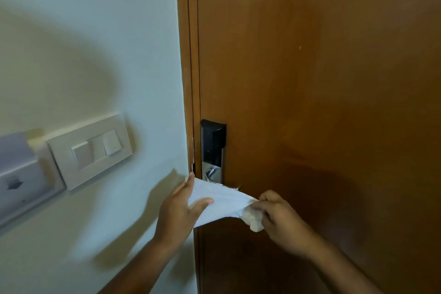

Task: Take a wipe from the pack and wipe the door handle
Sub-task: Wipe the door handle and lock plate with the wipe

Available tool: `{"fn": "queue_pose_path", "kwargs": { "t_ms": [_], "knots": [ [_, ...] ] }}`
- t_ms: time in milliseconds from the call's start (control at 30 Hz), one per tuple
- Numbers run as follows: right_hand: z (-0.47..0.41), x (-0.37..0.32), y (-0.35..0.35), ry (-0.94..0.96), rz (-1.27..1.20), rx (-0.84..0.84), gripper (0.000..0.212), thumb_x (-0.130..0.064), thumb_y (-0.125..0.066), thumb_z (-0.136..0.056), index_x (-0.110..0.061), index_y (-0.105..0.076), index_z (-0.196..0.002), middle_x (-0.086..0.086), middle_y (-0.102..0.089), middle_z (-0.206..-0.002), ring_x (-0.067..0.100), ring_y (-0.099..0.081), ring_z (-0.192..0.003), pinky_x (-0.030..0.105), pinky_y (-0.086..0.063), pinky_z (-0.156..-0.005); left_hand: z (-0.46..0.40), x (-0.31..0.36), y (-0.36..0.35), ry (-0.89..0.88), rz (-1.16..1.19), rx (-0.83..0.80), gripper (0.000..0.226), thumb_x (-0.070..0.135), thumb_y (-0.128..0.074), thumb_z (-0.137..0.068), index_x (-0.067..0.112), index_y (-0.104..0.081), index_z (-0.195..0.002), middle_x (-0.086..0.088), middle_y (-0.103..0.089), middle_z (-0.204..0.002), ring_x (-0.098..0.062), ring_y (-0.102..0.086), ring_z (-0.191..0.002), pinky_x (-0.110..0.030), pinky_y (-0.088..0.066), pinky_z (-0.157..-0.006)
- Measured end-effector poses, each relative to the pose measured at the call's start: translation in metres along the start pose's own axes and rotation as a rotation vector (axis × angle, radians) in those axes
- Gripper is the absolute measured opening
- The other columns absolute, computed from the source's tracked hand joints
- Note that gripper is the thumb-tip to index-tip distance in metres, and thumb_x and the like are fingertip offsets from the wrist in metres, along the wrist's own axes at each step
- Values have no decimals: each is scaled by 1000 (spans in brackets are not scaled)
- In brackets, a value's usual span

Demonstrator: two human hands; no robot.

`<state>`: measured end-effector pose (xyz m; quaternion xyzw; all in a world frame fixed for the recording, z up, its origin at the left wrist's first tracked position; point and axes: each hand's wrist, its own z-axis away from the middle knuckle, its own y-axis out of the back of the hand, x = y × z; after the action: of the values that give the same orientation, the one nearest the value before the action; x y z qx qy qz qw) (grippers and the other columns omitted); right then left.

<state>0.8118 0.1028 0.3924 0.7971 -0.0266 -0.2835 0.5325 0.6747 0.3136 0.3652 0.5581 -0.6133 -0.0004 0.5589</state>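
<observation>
A white wipe is stretched between both my hands just in front of the door lock. My left hand holds its left edge between thumb and fingers. My right hand pinches the bunched right end. The wipe covers most of the door handle; only its silver base shows on the lock plate, which is black above and silver below. The wipe pack is out of view.
A brown wooden door fills the right half, with its frame beside a pale wall. A beige light switch panel and a key-card holder are mounted on the wall at the left.
</observation>
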Motion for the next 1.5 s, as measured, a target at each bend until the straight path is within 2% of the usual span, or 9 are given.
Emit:
{"fn": "queue_pose_path", "kwargs": {
  "t_ms": [200, 400, 667, 867, 1000, 1100, 1200, 1333, 1500],
  "knots": [
    [-32, 23, 11, -83, -280, 52, 23, -3, -62, -84, -23, -71, -77, -8, -60, -88, 3, -59, -84, 22, -49, -74, -34, -8, -16, 68, -92, -33, 103, 79, -56, -70, 29, -29, -156, 3, -37, -160, -21, -39, -144, -31, -37, -111],
    [-75, 41, -4, -72, 46, -79, 28, -4, -53, -88, -16, -66, -109, 2, -55, -107, 18, -56, -96, 24, -49, -82, -71, -24, -45, 94, -324, -168, 121, 74, -68, -75, 27, 3, -160, 8, -4, -169, -19, -22, -152, -33, -30, -119],
    [-83, 13, 5, -206, 479, -254, 30, -20, -61, -86, -15, -60, -116, 8, -46, -121, 28, -59, -98, 36, -52, -80, -87, -44, -56, 114, -256, -253, 127, 73, -76, -68, 27, -1, -160, 8, -7, -168, -16, -17, -153, -33, -26, -120],
    [-91, -31, -4, 26, 315, 203, 22, -35, -56, -88, -23, -64, -105, -2, -59, -102, 13, -53, -91, 27, -49, -74, -95, -42, -47, 28, -161, -314, 120, 64, -79, -72, 25, -7, -160, 5, -19, -167, -17, -26, -150, -30, -30, -118],
    [-113, -28, -65, 5, 451, -1, 36, -36, -47, -93, -17, -53, -123, 4, -64, -110, 23, -59, -97, 37, -47, -85, -92, -48, -33, -43, -153, -363, 112, 42, -76, -86, 39, 12, -155, 6, -3, -169, -18, -20, -153, -32, -35, -118],
    [-121, -14, -85, -60, 539, -108, 39, -24, -56, -83, -15, -50, -121, 8, -68, -104, 29, -65, -90, 42, -45, -88, -93, -50, -18, -75, -296, -305, 114, 42, -73, -89, 42, 20, -154, 5, 15, -168, -22, -20, -153, -30, -38, -113],
    [-129, -9, -92, -95, 603, -109, 28, -26, -70, -73, -15, -63, -97, 7, -71, -76, 28, -67, -63, 39, -53, -65, -99, -39, -4, -207, -376, -119, 94, 49, -60, -96, 33, 7, -159, 5, 14, -168, -18, 2, -156, -26, -13, -120],
    [-145, -11, -110, -135, 450, -9, 30, -40, -38, -96, -18, -58, -103, 7, -72, -90, 30, -68, -78, 41, -54, -74, -120, -5, 5, -356, -436, 60, 79, 64, -32, -97, 27, 3, -158, 0, 8, -168, -16, 8, -155, -32, -6, -121],
    [-163, -24, -117, -241, 287, 61, 27, -33, -35, -98, -17, -57, -98, 9, -70, -91, 35, -66, -83, 39, -47, -71, -163, 29, 6, -521, -605, 112, 78, 66, -18, -99, 18, 1, -157, -10, 6, -167, -27, 8, -155, -42, -3, -123]
  ]
}}
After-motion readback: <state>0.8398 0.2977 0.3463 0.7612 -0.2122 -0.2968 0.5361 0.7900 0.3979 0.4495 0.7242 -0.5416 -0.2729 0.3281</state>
